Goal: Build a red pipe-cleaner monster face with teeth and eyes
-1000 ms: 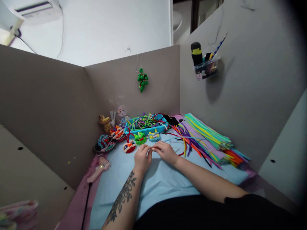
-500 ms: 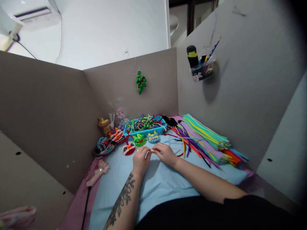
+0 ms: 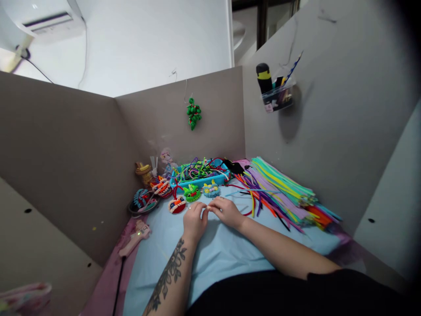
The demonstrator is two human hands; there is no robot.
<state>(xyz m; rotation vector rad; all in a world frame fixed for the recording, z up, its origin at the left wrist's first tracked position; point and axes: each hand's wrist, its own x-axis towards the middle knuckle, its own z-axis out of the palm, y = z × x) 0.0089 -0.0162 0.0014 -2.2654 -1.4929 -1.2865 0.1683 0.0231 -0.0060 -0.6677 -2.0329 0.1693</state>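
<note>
Over the blue cloth (image 3: 158,259), my left hand (image 3: 194,220) and my right hand (image 3: 227,212) meet at the fingertips. My fingers are bent, and on each hand the thumb and pointer finger make a small pinch. I can't tell what is in the pinch, or if anything is; it's too tiny to see. Close by sit three little fuzzy faces: the blue face (image 3: 211,189) at 12 o'clock from my fingertips, the green face (image 3: 191,193) between 10 and 11, and the red face (image 3: 176,204) between 9 and 10. I think they'd be very light, soft and bendy, and not slippery, because the fuzz would stick to my skin a bit. A hard squeeze could squash them, so I'd hold one by its fat round sides and leave the thin bits on top alone. The blue one has yellow bits on top. The green one is bright, with some red low on its front. The red one has pale fluff, orange bits, dark eyes and a red bottom. Behind them, at 12 o'clock, is a blue tray (image 3: 197,181) full of curly strings, and between 2 and 3 lie long fuzzy sticks (image 3: 283,184).
</note>
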